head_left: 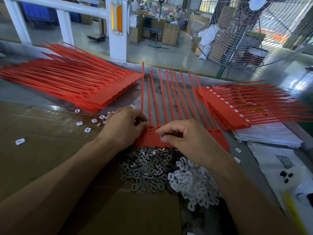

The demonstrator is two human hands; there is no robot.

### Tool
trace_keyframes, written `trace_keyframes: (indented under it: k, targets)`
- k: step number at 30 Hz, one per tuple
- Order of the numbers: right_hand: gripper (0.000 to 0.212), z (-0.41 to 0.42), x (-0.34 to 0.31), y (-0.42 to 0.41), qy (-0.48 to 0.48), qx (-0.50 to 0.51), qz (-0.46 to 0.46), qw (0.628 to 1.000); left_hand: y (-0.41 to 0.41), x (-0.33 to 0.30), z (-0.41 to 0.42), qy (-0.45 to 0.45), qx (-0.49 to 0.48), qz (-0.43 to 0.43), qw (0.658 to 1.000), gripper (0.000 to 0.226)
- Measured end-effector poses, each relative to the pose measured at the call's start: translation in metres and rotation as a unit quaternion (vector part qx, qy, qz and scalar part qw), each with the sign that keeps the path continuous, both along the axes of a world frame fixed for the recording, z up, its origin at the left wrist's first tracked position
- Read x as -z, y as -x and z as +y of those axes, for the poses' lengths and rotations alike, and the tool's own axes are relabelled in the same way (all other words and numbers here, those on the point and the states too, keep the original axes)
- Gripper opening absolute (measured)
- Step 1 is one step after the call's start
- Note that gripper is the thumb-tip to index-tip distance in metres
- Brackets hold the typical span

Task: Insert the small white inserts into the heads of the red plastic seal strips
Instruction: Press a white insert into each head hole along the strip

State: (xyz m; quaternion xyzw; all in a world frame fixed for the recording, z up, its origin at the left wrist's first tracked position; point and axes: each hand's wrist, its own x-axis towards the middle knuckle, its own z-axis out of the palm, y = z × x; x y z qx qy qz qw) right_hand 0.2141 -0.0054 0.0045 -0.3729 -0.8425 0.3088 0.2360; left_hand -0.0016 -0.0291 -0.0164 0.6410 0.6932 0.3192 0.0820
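Red seal strips are lying joined in a row near the middle of the surface, tails fanning toward its far edge. The right hand is pinching a small white insert just above the heads; the left hand is gripping the row's left end. Heaped inserts are lying nearer the front edge. A tilted insert could jam or drop.

A large caged fan stands beyond the cardboard-covered table.
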Motion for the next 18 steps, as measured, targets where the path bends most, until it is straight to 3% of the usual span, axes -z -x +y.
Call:
trace_keyframes:
  k: [11, 18]
  targets:
    - [0.011, 0.000, 0.001, 0.004, -0.044, -0.013, 0.007, 0.999, 0.000, 0.000, 0.000, 0.001, -0.001, 0.005, 1.000, 0.010]
    - [0.006, 0.011, 0.006, -0.002, -0.013, 0.137, 0.083, 0.987, 0.000, 0.000, 0.000, 0.002, 0.000, 0.002, 1.000, 0.013]
